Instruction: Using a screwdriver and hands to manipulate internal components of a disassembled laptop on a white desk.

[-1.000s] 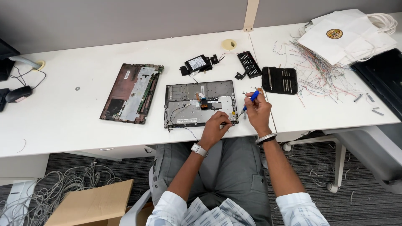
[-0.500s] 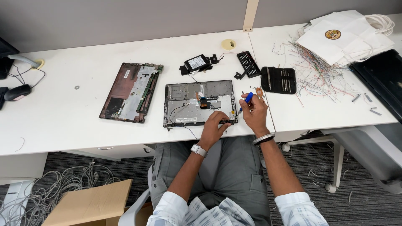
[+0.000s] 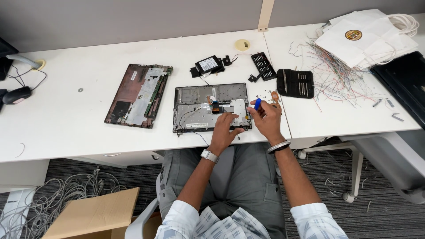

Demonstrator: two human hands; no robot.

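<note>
An opened laptop base (image 3: 199, 108) lies on the white desk (image 3: 79, 128) in front of me, its inner metal tray and wires exposed. My left hand (image 3: 226, 130) rests flat on the base's lower right part, fingers spread. My right hand (image 3: 265, 117) is at the base's right edge, closed around a blue-handled screwdriver (image 3: 257, 104) held upright. Small loose screws (image 3: 267, 94) lie just beyond the right hand.
A detached reddish laptop cover (image 3: 139, 94) lies to the left. A black battery pack (image 3: 209, 64), a black bit holder (image 3: 263, 66) and a black tool case (image 3: 295, 82) sit behind. Tangled coloured wires (image 3: 336, 75), white paper bags (image 3: 367, 37), tape roll (image 3: 242, 44) and mouse (image 3: 17, 94) also lie on the desk.
My left hand slid from the base's front edge onto its lower right part and flattened. The right hand with the screwdriver shifted slightly left, toward the base's edge.
</note>
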